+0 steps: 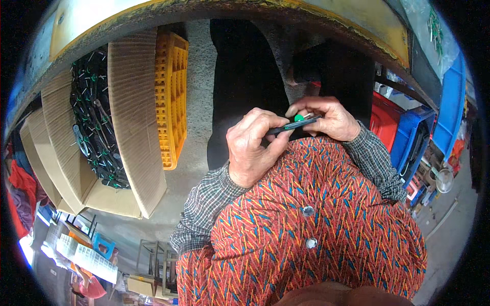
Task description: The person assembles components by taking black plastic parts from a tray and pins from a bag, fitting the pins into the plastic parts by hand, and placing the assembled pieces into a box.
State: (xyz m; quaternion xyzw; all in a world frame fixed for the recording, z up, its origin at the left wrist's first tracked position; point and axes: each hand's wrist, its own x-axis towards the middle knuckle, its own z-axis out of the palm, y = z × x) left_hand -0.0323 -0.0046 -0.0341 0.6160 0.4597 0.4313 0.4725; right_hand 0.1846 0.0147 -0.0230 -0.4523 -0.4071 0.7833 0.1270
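Observation:
A slim black piece with green parts (292, 125) is held over my lap. My left hand (254, 145) is closed round its left end, thumb below and fingers above. At its other end, the fingers of my right hand (329, 118) are closed in a pinch. A round green knob (299, 118) stands up from the piece, and a short pale pin or rod (308, 116) shows beside it, by the right fingertips. How the pin sits in the piece cannot be made out. The undersides of the piece are hidden by my fingers.
To the left an open cardboard box (133, 117) holds many similar black pieces with green and metal bits (96, 122). A yellow plastic crate (172, 102) stands beside it. A worn table edge (229, 9) curves across the front. Red (383, 120) and blue bins (414, 145) are at right.

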